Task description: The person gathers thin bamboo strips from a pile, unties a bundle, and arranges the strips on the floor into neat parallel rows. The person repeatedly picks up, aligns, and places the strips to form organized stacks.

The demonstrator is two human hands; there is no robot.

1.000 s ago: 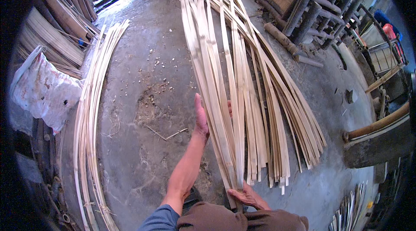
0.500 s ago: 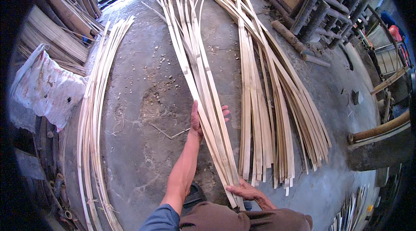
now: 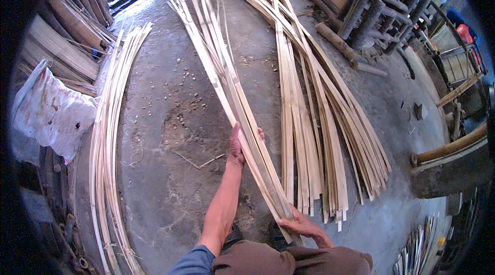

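A loose bundle of long, pale bamboo strips (image 3: pixel 224 89) slants away from my lap toward the far side of the room. My left hand (image 3: pixel 236 147) cups it from beneath about midway, thumb on the left edge and fingertips showing on the right. Near my knees, my right hand (image 3: pixel 306 225) grips the close end, its thumb over the strips. Toward the far end the strips fan apart. Just right of the bundle, more bamboo strips (image 3: pixel 301 136) lie on the floor in overlapping, spread groups.
A separate row of bamboo strips (image 3: pixel 109 105) lies to the left, beside a stained white sack (image 3: pixel 51 107). Bamboo frames (image 3: pixel 379 14) stand at the far right near a loose bamboo pole (image 3: pixel 337 40). Small chips and twigs (image 3: pixel 198 164) dot the concrete floor (image 3: pixel 160 182).
The held bundle has tilted, its far end swinging left and its strips drawing closer together. My left hand has closed more around it; the near end has shifted slightly right.
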